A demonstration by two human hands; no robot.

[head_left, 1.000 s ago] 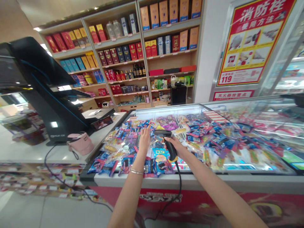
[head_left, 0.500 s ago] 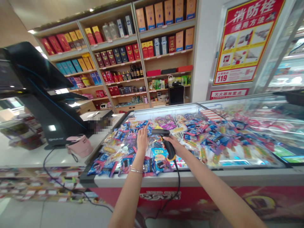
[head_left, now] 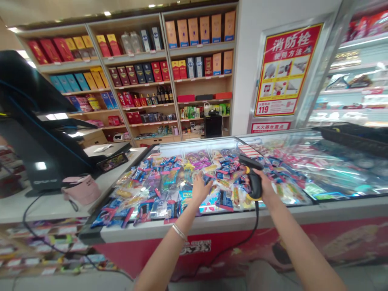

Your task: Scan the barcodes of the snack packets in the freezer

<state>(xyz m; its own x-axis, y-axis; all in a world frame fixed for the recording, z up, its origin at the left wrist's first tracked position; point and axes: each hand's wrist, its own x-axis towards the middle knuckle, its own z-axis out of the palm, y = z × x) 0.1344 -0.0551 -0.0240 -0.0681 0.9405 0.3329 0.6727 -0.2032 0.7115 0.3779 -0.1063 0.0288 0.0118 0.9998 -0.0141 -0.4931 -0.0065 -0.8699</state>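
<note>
My right hand (head_left: pixel 266 188) is wrapped round the grip of a black and yellow barcode scanner (head_left: pixel 255 184), held above the chest freezer with its head pointing left and its cable hanging down. With thumb and fingers apart, my left hand (head_left: pixel 200 189) reaches over the wrapped snack packets on the freezer's glass top. A blue packet (head_left: pixel 224 199) lies between the two hands, and a light-blue packet (head_left: pixel 184 198) is just left of my left wrist. Whether the left fingertips touch a packet is hard to see.
The freezer's pale front rim (head_left: pixel 212 221) runs before me. On the counter at left stand a black checkout terminal (head_left: pixel 51 149) and a pink cup bag (head_left: pixel 81 190). A cable (head_left: pixel 39 238) hangs off the counter. Shelves of boxes (head_left: pixel 148 72) line the back wall.
The view has turned to the right. Both hands have shifted right over the packets, the scanner moving with my right hand. The left fingers are more spread.
</note>
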